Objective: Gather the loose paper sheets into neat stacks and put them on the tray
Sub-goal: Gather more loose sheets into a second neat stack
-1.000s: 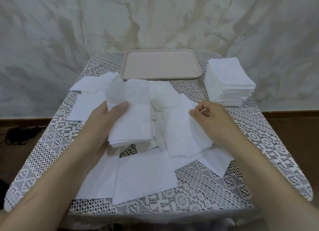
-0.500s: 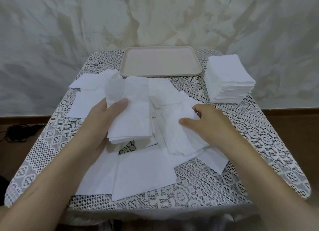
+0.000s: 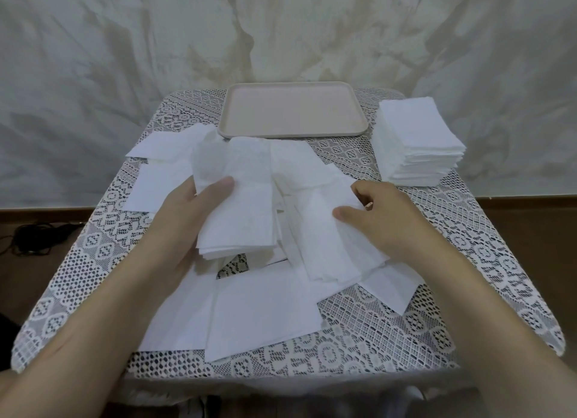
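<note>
Sheets (image 3: pixel 262 311) of thin white rectangular paper, scattered overlapping on lace-covered worktop (image 3: pixel 390 333). Left hand (image 3: pixel 184 217): fingers gripping one squared bundle (image 3: pixel 240 224), thumb on top. Right hand (image 3: pixel 384 217): fingers pinching one soft sheet (image 3: pixel 331 249). Farther back: one smooth pink round-cornered tray (image 3: pixel 290 134); one tall stack (image 3: pixel 418 142) beside it, right.

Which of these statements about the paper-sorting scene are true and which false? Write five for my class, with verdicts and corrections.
1. The tray holds no paper. True.
2. The left hand holds a bundle of sheets. True.
3. The tall neat pile stands on the left side. False: the tall stack stands at the right, beside the tray.
4. The right hand hangs clear of the paper. False: the right hand pinches a loose sheet.
5. A lace cloth lies under the papers. True.
</note>
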Demonstrator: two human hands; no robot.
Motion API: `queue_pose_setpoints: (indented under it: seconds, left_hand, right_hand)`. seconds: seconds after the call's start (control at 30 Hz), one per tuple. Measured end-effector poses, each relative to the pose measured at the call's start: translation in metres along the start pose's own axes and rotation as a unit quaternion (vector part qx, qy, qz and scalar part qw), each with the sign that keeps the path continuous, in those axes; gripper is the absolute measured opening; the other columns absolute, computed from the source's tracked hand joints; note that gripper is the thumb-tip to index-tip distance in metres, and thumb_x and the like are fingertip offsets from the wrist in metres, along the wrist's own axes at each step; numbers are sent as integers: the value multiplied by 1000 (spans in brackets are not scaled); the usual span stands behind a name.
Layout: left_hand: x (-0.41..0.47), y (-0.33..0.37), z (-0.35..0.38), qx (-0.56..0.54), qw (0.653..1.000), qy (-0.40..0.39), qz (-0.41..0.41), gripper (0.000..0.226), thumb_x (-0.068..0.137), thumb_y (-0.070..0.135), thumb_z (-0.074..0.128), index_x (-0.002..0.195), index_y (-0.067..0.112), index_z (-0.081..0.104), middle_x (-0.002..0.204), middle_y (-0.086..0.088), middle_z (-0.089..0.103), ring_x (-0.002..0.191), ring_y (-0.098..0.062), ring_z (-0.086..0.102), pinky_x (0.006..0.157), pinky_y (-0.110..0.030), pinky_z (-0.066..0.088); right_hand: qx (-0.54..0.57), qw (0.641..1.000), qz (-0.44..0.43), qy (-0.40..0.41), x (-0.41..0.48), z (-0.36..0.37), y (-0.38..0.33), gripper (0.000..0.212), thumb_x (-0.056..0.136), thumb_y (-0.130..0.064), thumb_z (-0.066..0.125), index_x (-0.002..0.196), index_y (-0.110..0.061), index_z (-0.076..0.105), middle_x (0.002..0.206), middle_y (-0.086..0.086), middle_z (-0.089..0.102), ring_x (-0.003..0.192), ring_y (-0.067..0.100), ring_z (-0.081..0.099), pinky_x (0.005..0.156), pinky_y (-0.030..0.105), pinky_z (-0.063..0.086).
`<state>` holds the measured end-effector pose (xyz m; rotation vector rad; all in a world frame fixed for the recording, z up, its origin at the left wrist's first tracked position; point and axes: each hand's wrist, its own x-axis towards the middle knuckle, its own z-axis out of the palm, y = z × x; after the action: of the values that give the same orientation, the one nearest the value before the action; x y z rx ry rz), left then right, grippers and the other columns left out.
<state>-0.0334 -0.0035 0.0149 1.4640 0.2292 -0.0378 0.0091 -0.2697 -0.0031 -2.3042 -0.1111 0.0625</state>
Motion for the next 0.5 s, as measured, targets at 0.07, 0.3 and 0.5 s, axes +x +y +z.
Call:
queue_pose_setpoints:
  seconds: [0.07,0.3,0.5]
  left_hand:
    - [0,0,0,-1,1000,-2,1,29,102,30,61,128,21,68,117,2,80,107,-18,77,86,-35,58]
    - [1,-1,-1,7,1000,-7,2,29,103,32,61,129,22,68,116,1,80,107,-19,77,88,-39,57]
    - [3,-6,-4,-1,1000,-3,18,38,102,37,65,138,26,61,126,0,76,117,-25,73,107,-57,53]
  right_hand:
    - [37,999,-21,17,0,-3,-2,20,91,-27,71,88,-10,63,82,7,65,77,30,60,68,34,41]
    - [173,984,33,5,0,-6,-6,11,94,-19,72,102,-17,64,94,2,77,84,23,74,69,33,53]
    - [154,985,70,-41,0,-9,-4,16,89,-22,78,98,-11,73,92,9,79,80,30,76,68,33,54]
